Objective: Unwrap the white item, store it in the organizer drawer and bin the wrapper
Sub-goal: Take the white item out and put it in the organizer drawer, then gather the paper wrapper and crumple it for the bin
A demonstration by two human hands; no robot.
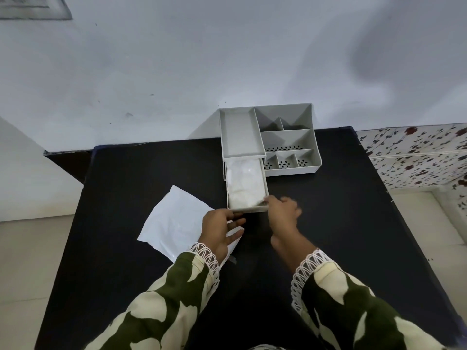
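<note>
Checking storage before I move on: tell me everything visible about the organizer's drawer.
The drawer is a pale grey, plastic-looking rectangular tray, pulled well out of the organizer toward the person over the black table. A white item fills most of its inside. The left hand touches its front edge; the right hand, blurred, is at its front right corner. The white wrapper lies to its left.

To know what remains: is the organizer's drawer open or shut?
Open: the grey plastic drawer is pulled out, with the white item visible inside.
</note>
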